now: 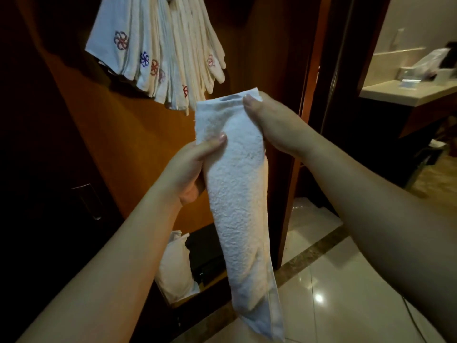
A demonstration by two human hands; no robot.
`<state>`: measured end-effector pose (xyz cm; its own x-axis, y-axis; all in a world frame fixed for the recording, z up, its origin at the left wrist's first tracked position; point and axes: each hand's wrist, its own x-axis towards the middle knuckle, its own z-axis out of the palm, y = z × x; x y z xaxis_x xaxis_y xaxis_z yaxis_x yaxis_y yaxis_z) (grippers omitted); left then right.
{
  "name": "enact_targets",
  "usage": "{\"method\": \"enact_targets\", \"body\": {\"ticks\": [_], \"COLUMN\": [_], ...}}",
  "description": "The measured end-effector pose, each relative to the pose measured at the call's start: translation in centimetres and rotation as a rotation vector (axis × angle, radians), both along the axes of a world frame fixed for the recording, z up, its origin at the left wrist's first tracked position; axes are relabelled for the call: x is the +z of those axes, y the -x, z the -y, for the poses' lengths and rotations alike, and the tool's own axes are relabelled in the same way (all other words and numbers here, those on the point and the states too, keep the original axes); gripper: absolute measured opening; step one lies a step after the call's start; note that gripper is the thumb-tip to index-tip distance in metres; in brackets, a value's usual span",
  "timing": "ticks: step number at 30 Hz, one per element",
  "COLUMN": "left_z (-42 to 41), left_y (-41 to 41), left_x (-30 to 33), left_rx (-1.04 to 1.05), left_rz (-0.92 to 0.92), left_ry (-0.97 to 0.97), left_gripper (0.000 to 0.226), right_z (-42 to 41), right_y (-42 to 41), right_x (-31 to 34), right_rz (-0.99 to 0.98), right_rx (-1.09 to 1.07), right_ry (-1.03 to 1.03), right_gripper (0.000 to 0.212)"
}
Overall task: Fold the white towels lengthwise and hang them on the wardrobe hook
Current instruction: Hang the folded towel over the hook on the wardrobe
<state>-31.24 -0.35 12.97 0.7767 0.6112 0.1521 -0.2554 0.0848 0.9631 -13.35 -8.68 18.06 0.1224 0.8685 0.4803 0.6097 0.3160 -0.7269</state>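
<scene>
A white towel (pixel 237 194), folded into a long narrow strip, hangs down in front of me. My left hand (pixel 190 167) grips its left edge a little below the top, thumb on the front. My right hand (pixel 269 122) pinches the top right corner with the thumb across the hem. Above and to the left, several folded white towels (pixel 158 50) with embroidered red and blue emblems hang in a bunch inside the wooden wardrobe (pixel 128 149). The hook that carries them is hidden at the top of the frame.
A white pillow (pixel 173 266) and a dark box (pixel 207 253) sit on the wardrobe floor. A dark wardrobe door with a metal handle (pixel 91 201) stands at left. At right, a doorway opens onto a counter (pixel 405 92). Glossy floor tiles (pixel 346 305) lie below.
</scene>
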Motion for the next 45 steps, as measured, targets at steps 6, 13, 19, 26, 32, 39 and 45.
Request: {"method": "enact_targets", "body": {"ticks": [6, 13, 19, 26, 32, 39, 45], "left_z": [0.4, -1.2, -1.8, -1.8, -1.9, -2.2, -2.6], "left_y": [-1.0, -1.2, -1.0, -0.7, -0.5, -0.6, -0.4], "left_x": [2.1, 3.3, 4.0, 4.5, 4.6, 4.9, 5.3], "left_rx": [0.106, 0.243, 0.314, 0.31, 0.329, 0.355, 0.36], "left_rz": [-0.016, 0.007, 0.004, 0.004, 0.017, 0.02, 0.004], "left_ry": [0.079, 0.146, 0.099, 0.027, -0.011, -0.029, -0.054], "left_gripper": [0.035, 0.027, 0.032, 0.029, 0.026, 0.031, 0.033], "right_z": [-1.6, -0.1, 1.3, 1.2, 1.5, 1.9, 2.1], "right_y": [-1.1, 1.2, 4.5, 4.7, 4.9, 5.2, 5.5], "right_x": [-8.8, -17.8, -18.2, -16.6, -16.3, -15.7, -15.6], "right_rz": [-0.828, -0.788, -0.513, -0.378, -0.439, -0.261, -0.143], "right_rx": [0.194, 0.032, -0.139, -0.167, -0.168, -0.2, -0.204], "right_ry": [0.221, 0.244, 0.074, 0.173, 0.122, 0.096, 0.038], "right_gripper": [0.091, 0.066, 0.046, 0.044, 0.033, 0.012, 0.012]}}
